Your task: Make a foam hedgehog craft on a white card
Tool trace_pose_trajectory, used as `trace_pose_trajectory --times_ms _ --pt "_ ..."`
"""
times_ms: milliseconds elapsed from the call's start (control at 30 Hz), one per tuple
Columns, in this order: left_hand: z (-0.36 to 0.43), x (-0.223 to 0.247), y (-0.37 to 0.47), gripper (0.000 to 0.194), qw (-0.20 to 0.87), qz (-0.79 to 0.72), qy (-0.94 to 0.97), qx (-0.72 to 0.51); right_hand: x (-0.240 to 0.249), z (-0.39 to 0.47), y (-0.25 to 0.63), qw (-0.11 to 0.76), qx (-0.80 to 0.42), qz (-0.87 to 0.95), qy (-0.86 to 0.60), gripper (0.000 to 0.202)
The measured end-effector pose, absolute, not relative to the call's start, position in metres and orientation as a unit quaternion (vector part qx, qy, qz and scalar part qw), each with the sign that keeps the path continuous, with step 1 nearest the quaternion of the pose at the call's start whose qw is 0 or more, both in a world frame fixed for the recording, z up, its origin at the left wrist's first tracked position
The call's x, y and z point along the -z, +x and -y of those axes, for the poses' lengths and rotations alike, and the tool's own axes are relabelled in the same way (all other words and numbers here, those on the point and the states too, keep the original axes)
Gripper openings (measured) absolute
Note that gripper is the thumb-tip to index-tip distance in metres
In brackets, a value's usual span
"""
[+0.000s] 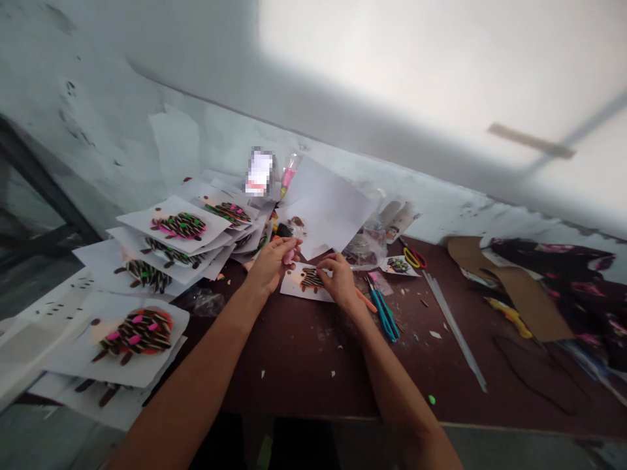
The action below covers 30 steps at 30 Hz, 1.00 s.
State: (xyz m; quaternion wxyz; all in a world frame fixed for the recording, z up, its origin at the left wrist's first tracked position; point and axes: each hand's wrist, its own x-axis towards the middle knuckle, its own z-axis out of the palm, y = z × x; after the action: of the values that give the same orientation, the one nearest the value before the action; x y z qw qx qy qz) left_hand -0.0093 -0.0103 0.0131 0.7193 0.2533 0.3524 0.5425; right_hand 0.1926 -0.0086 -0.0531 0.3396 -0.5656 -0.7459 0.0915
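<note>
A white card lies on the dark table, with a small hedgehog figure on it made of dark striped spines. My left hand is above the card's left edge, its fingers closed on a lump of pink modelling clay. Over the right part of the hedgehog, my right hand has thumb and forefinger pinched together. Whatever is between those fingertips is too small to make out. Beneath my right wrist lies an orange stick-like tool, and teal-handled scissors rest beside it.
Stacked hedgehog cards fill the left side, with another card at right. A phone stands against the wall. Red-and-yellow scissors, clear glue sticks, a yellow glue gun and brown cardboard lie rightward.
</note>
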Motion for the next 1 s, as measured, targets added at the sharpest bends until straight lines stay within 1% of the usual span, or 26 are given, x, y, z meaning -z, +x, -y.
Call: trace_pose_trajectory --times_ms 367,533,767,1000 --pt "0.011 -0.013 -0.011 0.01 0.722 -0.35 0.261 -0.536 0.048 0.011 0.186 0.336 -0.081 0.746 -0.57 0.011" --pt "0.011 -0.012 -0.009 0.015 0.717 -0.359 0.283 -0.527 0.043 0.014 0.186 0.381 -0.111 0.725 -0.563 0.016" --pt "0.016 0.003 0.007 0.029 0.716 -0.379 0.37 -0.454 0.027 0.024 0.172 0.474 -0.19 0.672 -0.536 0.019" --pt "0.015 0.011 0.009 0.033 0.748 -0.331 0.396 -0.417 0.015 0.035 0.163 0.514 -0.207 0.66 -0.507 0.02"
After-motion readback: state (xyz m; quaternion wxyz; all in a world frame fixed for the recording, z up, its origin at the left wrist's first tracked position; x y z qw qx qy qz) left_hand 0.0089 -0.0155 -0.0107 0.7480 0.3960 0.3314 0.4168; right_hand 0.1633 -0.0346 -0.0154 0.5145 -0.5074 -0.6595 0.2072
